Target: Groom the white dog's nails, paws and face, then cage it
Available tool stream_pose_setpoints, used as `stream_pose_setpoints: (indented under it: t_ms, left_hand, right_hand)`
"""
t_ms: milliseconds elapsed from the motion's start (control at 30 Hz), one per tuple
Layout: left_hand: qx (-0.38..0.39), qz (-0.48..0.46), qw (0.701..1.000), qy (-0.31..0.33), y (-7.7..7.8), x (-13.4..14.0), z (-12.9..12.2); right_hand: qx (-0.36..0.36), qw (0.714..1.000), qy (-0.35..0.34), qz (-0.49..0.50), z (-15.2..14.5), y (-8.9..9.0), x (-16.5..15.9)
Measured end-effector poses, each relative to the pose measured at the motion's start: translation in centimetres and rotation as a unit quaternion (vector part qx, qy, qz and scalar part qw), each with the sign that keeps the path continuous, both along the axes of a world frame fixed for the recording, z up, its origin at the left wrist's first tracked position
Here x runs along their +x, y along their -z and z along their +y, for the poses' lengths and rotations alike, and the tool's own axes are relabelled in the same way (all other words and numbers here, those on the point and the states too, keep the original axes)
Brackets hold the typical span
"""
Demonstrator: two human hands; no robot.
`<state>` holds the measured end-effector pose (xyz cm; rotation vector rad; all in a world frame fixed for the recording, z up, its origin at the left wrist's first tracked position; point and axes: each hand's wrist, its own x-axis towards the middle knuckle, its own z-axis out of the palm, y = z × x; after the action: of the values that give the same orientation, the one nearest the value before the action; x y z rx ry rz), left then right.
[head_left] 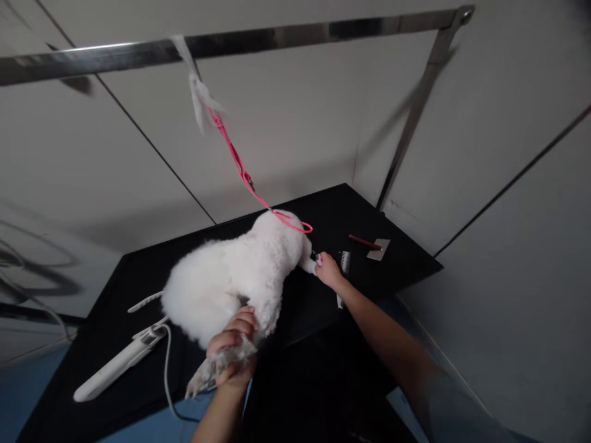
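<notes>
Two hands are kept on a white dog [240, 271] standing on the black bench [323, 215]. A hind paw [217, 368] is gripped in the left hand [233, 351], lifted off the edge. The muzzle is steadied by the right hand [329, 269], fingers closed round something dark. Its neck is held up by a pink leash [240, 166] tied to the overhead bar [277, 40]. A comb [343, 271] and dryer [117, 363] lie within reach.

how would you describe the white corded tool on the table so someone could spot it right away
Start at the black table with the fluffy white dog on it. Behind the dog's rump, near the table's front-left edge, lies a long white corded tool. Unlike the slim white comb beside it, it is thick and trails a cable.
</notes>
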<state>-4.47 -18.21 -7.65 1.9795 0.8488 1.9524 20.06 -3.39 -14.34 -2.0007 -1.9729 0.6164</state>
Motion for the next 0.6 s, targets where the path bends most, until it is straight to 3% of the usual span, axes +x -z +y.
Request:
stream_pose_setpoints:
  t_ms: [67, 167, 300, 400, 500, 600]
  left_hand:
    - [0.015, 0.016, 0.999, -0.036, 0.7, 0.2, -0.7]
    - [-0.003, 0.172, 0.983, -0.061, 1.9, -0.3, -0.9]
    - [-0.164, 0.323, 0.93, -0.057, 4.3, -1.4, 0.2]
    - [-0.237, 0.382, 0.893, -0.037, 5.5, -1.5, 2.4]
    - [-0.202, 0.423, 0.882, -0.05, 5.7, -0.7, 6.0]
    - [-0.168, 0.47, 0.864, -0.066, 5.4, 1.0, 9.1]
  right_hand:
    - [-0.021, 1.0, 0.008, 0.012, 1.5, -0.2, -2.3]
    - [-0.045, 0.999, 0.017, 0.017, 1.7, -0.3, -4.1]
    - [-0.082, 0.996, 0.017, 0.033, 0.1, -1.1, -3.2]
    - [-0.083, 0.994, 0.014, 0.069, -0.5, -2.8, -3.2]
    - [-0.061, 0.991, -0.004, 0.121, -1.8, -5.1, -4.2]
    - [-0.035, 0.988, -0.02, 0.15, -5.3, -6.9, -3.9]
